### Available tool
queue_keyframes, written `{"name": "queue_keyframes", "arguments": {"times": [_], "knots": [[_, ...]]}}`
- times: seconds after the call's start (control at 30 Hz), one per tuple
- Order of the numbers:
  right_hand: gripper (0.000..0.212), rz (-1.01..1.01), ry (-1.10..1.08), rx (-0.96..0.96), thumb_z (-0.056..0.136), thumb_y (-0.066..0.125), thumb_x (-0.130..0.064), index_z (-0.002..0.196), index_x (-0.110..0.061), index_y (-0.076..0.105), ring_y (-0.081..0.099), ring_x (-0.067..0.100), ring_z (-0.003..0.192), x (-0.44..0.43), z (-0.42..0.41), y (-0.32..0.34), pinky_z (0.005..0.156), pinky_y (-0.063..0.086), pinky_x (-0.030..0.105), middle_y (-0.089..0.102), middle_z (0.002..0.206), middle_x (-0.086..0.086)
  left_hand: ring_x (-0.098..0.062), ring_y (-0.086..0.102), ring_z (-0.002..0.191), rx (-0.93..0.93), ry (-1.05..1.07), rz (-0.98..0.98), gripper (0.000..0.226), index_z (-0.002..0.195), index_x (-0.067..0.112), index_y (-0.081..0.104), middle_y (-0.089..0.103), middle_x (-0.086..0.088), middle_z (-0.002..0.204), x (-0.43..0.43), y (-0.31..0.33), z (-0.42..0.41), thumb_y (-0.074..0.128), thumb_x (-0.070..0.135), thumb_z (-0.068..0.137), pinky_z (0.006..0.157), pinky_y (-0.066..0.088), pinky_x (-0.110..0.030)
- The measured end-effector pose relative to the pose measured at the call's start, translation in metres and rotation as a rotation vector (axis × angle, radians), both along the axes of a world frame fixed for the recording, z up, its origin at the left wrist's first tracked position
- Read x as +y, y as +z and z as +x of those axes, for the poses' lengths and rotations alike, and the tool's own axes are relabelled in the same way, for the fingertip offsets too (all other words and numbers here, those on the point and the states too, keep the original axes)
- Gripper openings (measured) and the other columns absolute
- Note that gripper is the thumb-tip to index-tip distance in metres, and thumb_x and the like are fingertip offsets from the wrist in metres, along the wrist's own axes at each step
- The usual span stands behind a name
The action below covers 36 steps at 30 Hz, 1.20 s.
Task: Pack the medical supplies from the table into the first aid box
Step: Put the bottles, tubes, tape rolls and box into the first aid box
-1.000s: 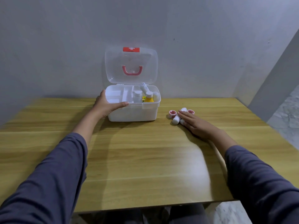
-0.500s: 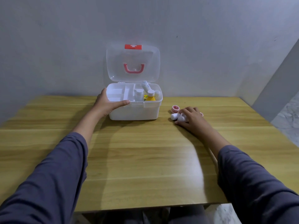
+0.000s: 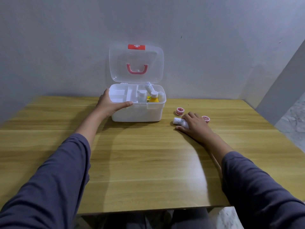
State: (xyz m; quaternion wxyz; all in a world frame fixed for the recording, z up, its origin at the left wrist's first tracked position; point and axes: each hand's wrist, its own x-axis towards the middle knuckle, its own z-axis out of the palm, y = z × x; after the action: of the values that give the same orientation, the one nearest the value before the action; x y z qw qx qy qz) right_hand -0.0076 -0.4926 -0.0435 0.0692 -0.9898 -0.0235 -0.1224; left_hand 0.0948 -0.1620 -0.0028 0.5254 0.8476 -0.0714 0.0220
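Left hand (image 3: 110,104) grips first aid box (image 3: 138,113) front-left rim | right hand (image 3: 195,125) closed over bandage roll (image 3: 178,121), right of box, toward desk's (image 3: 148,162) far edge

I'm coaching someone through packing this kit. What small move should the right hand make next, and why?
Probably close the right hand around the white roll and lift it toward the first aid box. The hand already lies over the roll on the table, the box stands open with the left hand steadying its front corner, and two red tape rolls wait beside it.
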Motion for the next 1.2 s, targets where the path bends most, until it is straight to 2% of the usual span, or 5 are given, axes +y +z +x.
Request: {"name": "queue_keyframes", "arguments": {"times": [0.3, 0.53, 0.77, 0.87, 1.2], "knots": [[0.032, 0.448, 0.008, -0.288, 0.085, 0.063, -0.031, 0.097, -0.003, 0.055, 0.050, 0.027, 0.085, 0.016, -0.003, 0.025, 0.070, 0.029, 0.023, 0.048, 0.090, 0.004, -0.025, 0.050, 0.138, 0.021, 0.005, -0.021, 0.143, 0.150, 0.025, 0.040, 0.051, -0.002, 0.150, -0.001, 0.003, -0.008, 0.086, 0.081, 0.026, 0.114, 0.047, -0.049], [0.037, 0.514, 0.195, -0.416, 0.086, 0.059, -0.038, 0.102, -0.006, 0.051, 0.048, 0.021, 0.069, 0.081, 0.027, 0.106, 0.052, 0.029, 0.025, 0.053, 0.083, 0.003, -0.023, 0.055, 0.133, 0.008, 0.020, -0.051, 0.133, 0.147, 0.023, 0.045, 0.056, -0.001, 0.145, -0.005, 0.006, -0.013, 0.088, 0.071, 0.030, 0.111, 0.050, -0.047], [0.048, 0.268, 0.371, -0.071, 0.085, 0.057, -0.043, 0.117, -0.011, 0.042, 0.058, 0.028, 0.091, 0.161, 0.072, 0.128, 0.073, 0.047, 0.034, 0.060, 0.116, 0.014, -0.024, 0.060, 0.127, -0.047, 0.030, -0.007, 0.127, 0.146, 0.023, 0.048, 0.063, -0.003, 0.137, -0.008, 0.006, -0.012, 0.086, 0.078, 0.038, 0.101, 0.054, -0.039], [0.050, 0.160, 0.375, 0.043, 0.083, 0.059, -0.045, 0.116, -0.013, 0.042, 0.058, 0.029, 0.095, 0.182, 0.092, 0.122, 0.084, 0.051, 0.041, 0.060, 0.118, 0.014, -0.025, 0.058, 0.129, -0.026, 0.049, -0.004, 0.105, 0.149, 0.018, 0.044, 0.060, -0.005, 0.140, -0.009, 0.007, -0.014, 0.095, 0.047, 0.061, 0.093, 0.049, -0.032], [0.067, -0.104, 0.338, 0.231, 0.078, 0.063, -0.049, 0.126, -0.010, 0.037, 0.051, 0.029, 0.103, 0.202, 0.119, 0.110, 0.078, 0.034, 0.035, 0.055, 0.123, 0.011, -0.026, 0.028, 0.156, 0.060, 0.065, 0.005, 0.124, 0.163, 0.012, 0.015, 0.026, -0.008, 0.169, -0.009, 0.001, -0.006, 0.091, 0.043, 0.071, 0.119, 0.034, -0.039]]}}
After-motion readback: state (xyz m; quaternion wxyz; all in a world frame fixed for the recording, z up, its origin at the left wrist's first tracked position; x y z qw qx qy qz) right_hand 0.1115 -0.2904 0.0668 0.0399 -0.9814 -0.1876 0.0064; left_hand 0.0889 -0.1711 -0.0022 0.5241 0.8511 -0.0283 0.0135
